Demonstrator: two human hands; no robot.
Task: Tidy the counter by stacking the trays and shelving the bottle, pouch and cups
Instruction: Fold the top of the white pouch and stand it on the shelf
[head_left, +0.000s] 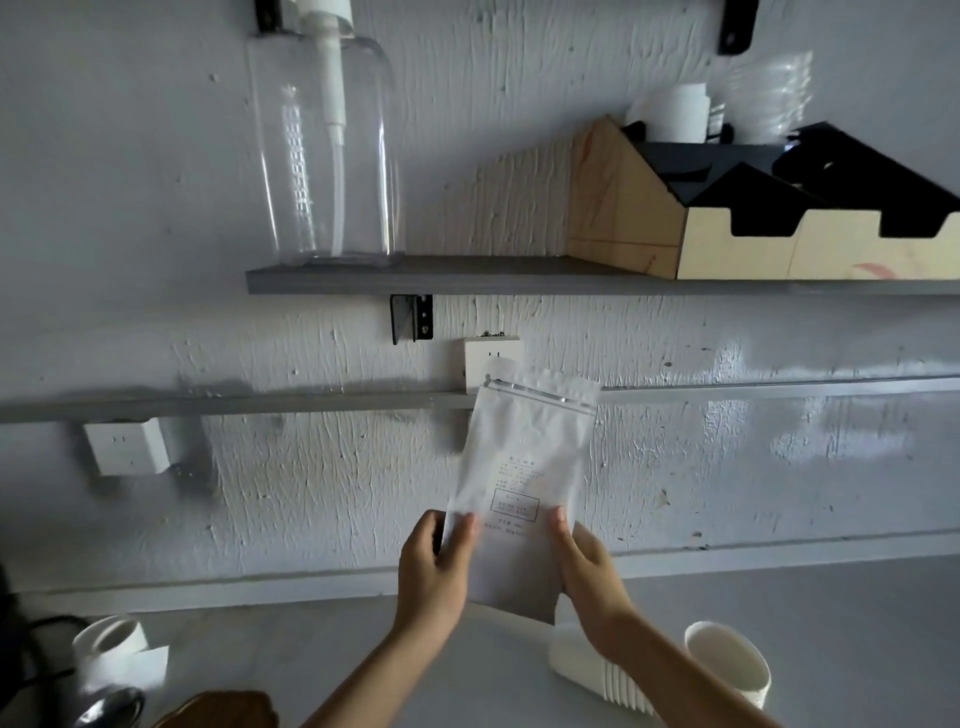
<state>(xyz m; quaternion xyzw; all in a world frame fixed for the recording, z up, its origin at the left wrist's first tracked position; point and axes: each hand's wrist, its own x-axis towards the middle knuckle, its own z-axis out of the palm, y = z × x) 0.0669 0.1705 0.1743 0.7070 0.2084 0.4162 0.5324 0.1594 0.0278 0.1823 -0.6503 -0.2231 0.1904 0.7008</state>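
I hold a white zip pouch (522, 467) upright in front of the wall, above the counter. My left hand (434, 564) grips its lower left edge and my right hand (589, 571) grips its lower right edge. A clear pump bottle (324, 150) stands on the grey shelf (467, 278) at the left. A stack of white cups (597, 670) lies on its side on the counter under my right forearm. A single white cup (730, 660) stands beside it.
A wooden organiser with black dividers (753, 213) fills the shelf's right part, with cups and clear lids behind it. Wall sockets (491, 364) sit below the shelf. At the counter's left stand a white roll (111, 644), a spoon (111, 709) and a brown wooden item (223, 712).
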